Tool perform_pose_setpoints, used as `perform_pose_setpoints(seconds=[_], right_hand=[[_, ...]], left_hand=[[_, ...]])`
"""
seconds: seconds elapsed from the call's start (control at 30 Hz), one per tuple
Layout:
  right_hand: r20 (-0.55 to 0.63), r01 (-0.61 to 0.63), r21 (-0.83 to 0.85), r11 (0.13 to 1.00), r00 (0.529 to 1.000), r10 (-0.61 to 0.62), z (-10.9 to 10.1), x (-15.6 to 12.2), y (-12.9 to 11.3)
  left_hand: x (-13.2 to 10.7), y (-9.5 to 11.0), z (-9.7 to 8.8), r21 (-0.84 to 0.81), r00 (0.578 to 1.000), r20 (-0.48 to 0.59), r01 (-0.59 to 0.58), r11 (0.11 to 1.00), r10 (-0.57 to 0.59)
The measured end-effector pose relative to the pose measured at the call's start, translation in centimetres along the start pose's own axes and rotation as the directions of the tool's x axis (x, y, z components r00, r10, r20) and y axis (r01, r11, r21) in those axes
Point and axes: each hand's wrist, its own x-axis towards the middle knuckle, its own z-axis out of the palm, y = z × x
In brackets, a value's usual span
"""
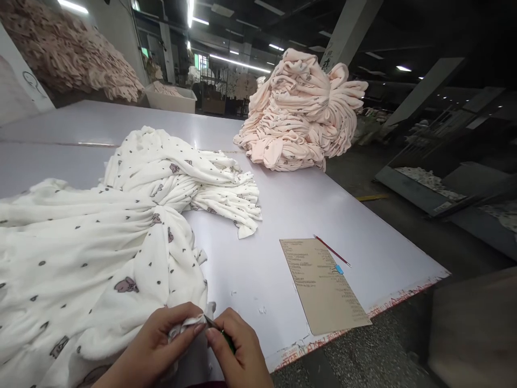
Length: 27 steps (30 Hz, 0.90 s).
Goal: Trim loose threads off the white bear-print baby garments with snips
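Observation:
A heap of white printed garments covers the left half of the pale table. At the near edge my left hand pinches a bit of the white fabric between thumb and fingers. My right hand is closed round a small dark green tool, its tip touching the pinched fabric. The two hands are almost touching.
A brown printed sheet lies to the right with a red pencil and a small blue clip. A pile of pink garments stands at the far right of the table. More pink garments and a white bin are behind.

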Motion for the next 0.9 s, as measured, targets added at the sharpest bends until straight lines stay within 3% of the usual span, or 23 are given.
perform_pose_setpoints(seconds=[0.13, 0.23, 0.43, 0.6, 0.73, 0.9], right_hand=[[-0.044, -0.068, 0.009, 0.998, 0.997, 0.068, -0.6, -0.3, 0.2], [-0.060, -0.098, 0.002, 0.995, 0.993, 0.098, -0.7, -0.4, 0.6], [-0.063, -0.050, 0.009, 0.999, 0.997, 0.051, 0.0, -0.2, 1.0], [-0.056, -0.011, -0.015, 1.000, 0.998, 0.010, 0.2, -0.2, 0.8], [0.001, -0.061, 0.070, 0.996, 0.998, 0.061, 0.0, -0.4, 0.8], [0.083, -0.210, 0.194, 0.958, 0.977, 0.197, -0.3, -0.7, 0.9]], left_hand=[[-0.1, -1.0, -0.6, 0.101, 0.988, 0.084, -0.135, 0.986, 0.127], [0.0, -1.0, -0.7, 0.053, 0.996, 0.055, -0.071, 0.996, 0.068], [0.0, -0.9, -0.6, -0.071, 0.990, 0.128, 0.075, 0.995, -0.066], [-0.4, -1.7, -0.7, -0.075, 0.984, 0.029, 0.178, 0.981, -0.176], [-0.1, -1.4, -1.1, -0.110, 0.974, 0.132, 0.199, 0.974, -0.184], [0.6, -0.5, -1.6, -0.142, 0.941, 0.309, 0.189, 0.972, -0.138]])
